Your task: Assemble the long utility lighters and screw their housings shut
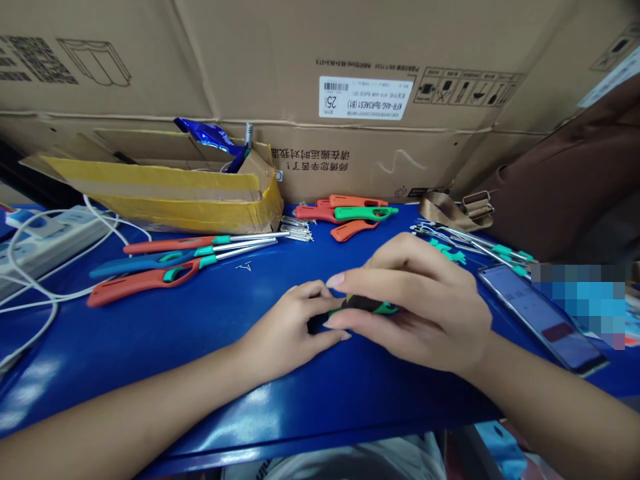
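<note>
Over the middle of the blue table, my left hand (pixel 295 327) closes its thumb and fingers on one end of a black and green lighter part (pixel 365 304). My right hand (pixel 430 310) is curled round the other end, and its thumb and index finger point at the left fingertips. Most of the part is hidden by my fingers; a small yellowish bit shows on top. Left of my hands lie finished-looking long-nosed lighters: an orange one (pixel 145 280), a blue one (pixel 145 264) and another orange one (pixel 170 245), each with a metal rod.
Orange and green handle shells (pixel 365 213) lie at the back beside small clear pieces (pixel 297 230). Metal rods with teal ends (pixel 470 243) and a phone (pixel 543 317) are at right. A yellow-taped carton (pixel 200 200), power strip (pixel 55 240) and white cables stand left. Cardboard (pixel 280 40) walls the back.
</note>
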